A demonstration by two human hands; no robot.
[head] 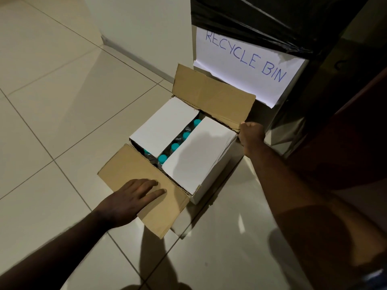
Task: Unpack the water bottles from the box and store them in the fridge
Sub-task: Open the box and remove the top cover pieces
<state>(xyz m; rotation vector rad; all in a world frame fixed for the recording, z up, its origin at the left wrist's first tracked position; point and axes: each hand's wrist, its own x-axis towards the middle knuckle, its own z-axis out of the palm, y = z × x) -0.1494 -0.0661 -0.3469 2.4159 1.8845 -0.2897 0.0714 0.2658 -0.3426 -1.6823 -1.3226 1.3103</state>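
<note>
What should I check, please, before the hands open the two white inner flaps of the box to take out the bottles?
1. Outer brown flaps folded out: ok; left hand presses the near flap, right hand grips the far flap.
2. White inner flaps open: not ok, both lie over the bottles.
3. Bottles present: ok, teal caps show in the gap.
4. A hand free to lift a flap: not ok.
5. Box resting flat on the floor: ok.
6. Fridge open: cannot tell.
</note>
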